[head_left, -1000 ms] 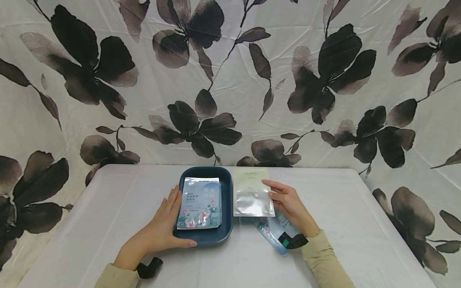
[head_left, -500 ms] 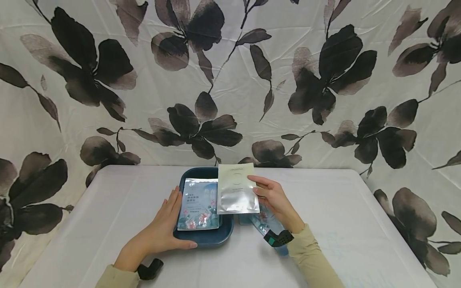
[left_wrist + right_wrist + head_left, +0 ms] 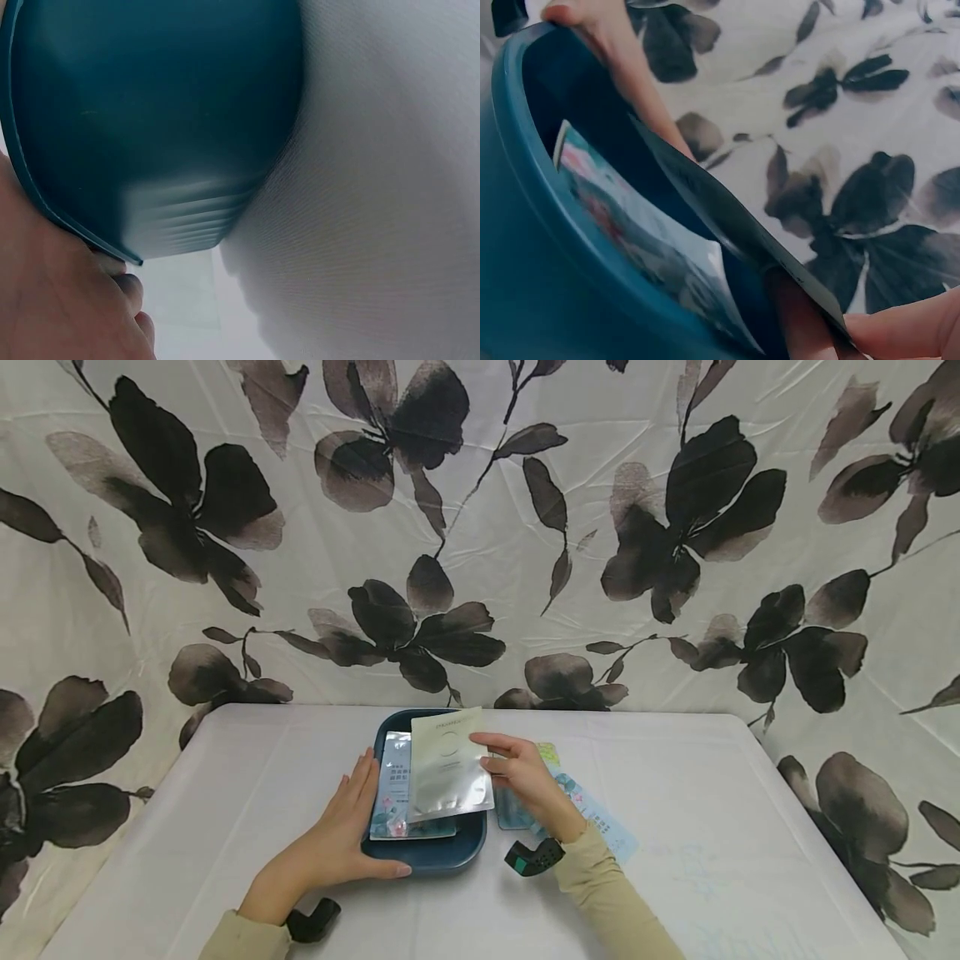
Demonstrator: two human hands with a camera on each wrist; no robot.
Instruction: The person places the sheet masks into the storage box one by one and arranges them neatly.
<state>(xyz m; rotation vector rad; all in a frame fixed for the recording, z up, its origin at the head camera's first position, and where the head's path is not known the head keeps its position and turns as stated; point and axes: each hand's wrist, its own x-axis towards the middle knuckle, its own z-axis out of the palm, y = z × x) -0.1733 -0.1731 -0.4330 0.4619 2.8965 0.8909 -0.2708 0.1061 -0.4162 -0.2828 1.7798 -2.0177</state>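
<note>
A dark blue tray sits on the white table. My left hand lies along its left side, fingers straight, thumb at the front rim. In the left wrist view that hand touches the rim. Inside the tray lie blue flower-printed facial mask sachets. Over them, my right hand pinches a pale green and silver facial mask sachet by its right edge. The right wrist view shows this held sachet tilted above the blue one.
To the tray's right, several more packets lie on the table, blue ones and a yellow-green one, partly behind my right hand. The white table meets a floral cloth at the back.
My right hand has carried the pale green sachet leftward from beside the tray to over it, uncovering packets on the table. My left hand stays in place.
</note>
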